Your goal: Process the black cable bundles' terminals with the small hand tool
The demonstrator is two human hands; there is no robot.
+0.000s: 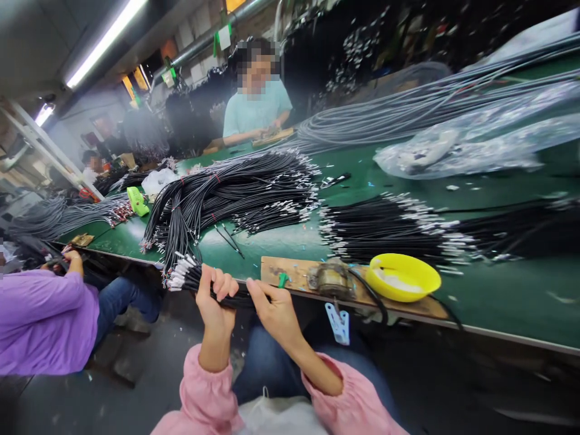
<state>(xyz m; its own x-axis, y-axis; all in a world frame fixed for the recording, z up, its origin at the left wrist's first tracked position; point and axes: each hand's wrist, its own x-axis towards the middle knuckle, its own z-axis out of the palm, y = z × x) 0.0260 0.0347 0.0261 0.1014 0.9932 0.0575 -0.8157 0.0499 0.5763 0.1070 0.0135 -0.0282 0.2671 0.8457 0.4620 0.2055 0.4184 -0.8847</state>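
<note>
Being gripped at the lower left of center is a bundle of black cables (194, 278), its white ends being pointed leftward beside the table edge. The bundle is being clamped by the curled fingers of the left hand (216, 296). Just to its right, the right hand (276, 311) is being held with fingers bent together (whether cable is being pinched between them cannot be told). At the center right of the frame, a wooden board (281, 270) is being supported by the green table (267, 244); a yellow bowl (403, 290) and a round metal device (334, 278) are being borne on it. Larger cable piles (217, 187) are being displayed beyond. Seated persons are being shown at upper center (256, 115) and lower left.
</note>
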